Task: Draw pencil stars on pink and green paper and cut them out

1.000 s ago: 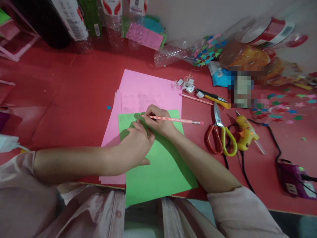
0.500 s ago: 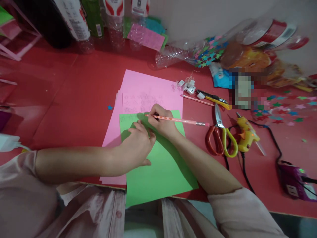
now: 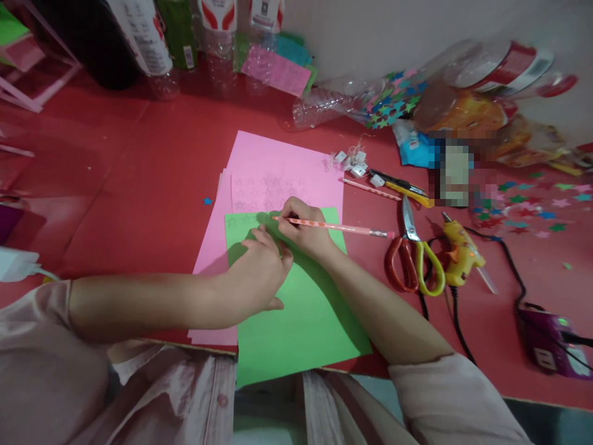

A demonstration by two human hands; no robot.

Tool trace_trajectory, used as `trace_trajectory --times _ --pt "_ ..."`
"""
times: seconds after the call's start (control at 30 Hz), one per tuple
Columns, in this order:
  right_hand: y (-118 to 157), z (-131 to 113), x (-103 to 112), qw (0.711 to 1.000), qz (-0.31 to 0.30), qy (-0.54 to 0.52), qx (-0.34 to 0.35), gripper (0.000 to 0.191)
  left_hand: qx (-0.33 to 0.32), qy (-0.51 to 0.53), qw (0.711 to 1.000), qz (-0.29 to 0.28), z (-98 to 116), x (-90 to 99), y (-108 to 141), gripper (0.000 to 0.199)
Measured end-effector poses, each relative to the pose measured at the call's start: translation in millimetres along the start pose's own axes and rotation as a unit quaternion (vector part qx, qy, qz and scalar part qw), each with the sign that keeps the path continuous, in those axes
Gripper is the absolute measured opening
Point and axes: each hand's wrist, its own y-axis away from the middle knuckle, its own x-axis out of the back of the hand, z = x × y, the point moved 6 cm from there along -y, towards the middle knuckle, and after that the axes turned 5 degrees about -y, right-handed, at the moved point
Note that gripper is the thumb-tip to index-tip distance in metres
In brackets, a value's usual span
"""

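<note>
In my right hand (image 3: 306,230) is a pink pencil (image 3: 340,228), its point on the upper part of a green sheet of paper (image 3: 301,315) and its eraser end toward the right. My left hand (image 3: 262,269) lies on the same sheet, fingers stretched out near the pencil point. Small star outlines run along the green sheet's top edge at the left; my fingers hide part of that row. Beneath it are pink sheets (image 3: 282,154), the upper one bearing rows of drawn stars.
Right of the paper lie scissors (image 3: 410,247), a yellow glue gun (image 3: 461,253), a cutter (image 3: 403,185), a second pencil (image 3: 370,188) and a purple power box (image 3: 551,346). Cut-out stars (image 3: 523,207) are scattered farther right. Plastic bottles (image 3: 220,55) stand along the back of the red table (image 3: 130,185).
The view has shifted very slightly. Both hands and the pencil keep nearly the same place on the green sheet.
</note>
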Motion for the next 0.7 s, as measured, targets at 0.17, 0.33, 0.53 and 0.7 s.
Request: trace_trajectory --times 0.17,0.33,0.53,0.7 --pt "0.4 0.9 -1.4 1.000 -0.020 -0.009 -0.003 0.017 -0.002 -0.010 1.000 0.014 1.2 -0.2 1.4 0.102" --pt "1.4 -1.5 -2.4 0.999 -0.037 -0.024 -0.002 0.015 -0.013 -0.025 0.999 0.017 2.0 0.9 1.9 0.103" --pt "2.0 -1.4 -4.3 0.999 -0.048 -0.019 -0.015 0.015 -0.016 -0.043 0.999 0.025 2.2 1.4 3.0 0.103" --pt "2.2 -1.5 -4.5 0.998 -0.049 -0.025 -0.015 0.014 -0.021 -0.034 0.999 0.029 2.7 0.8 2.8 0.103"
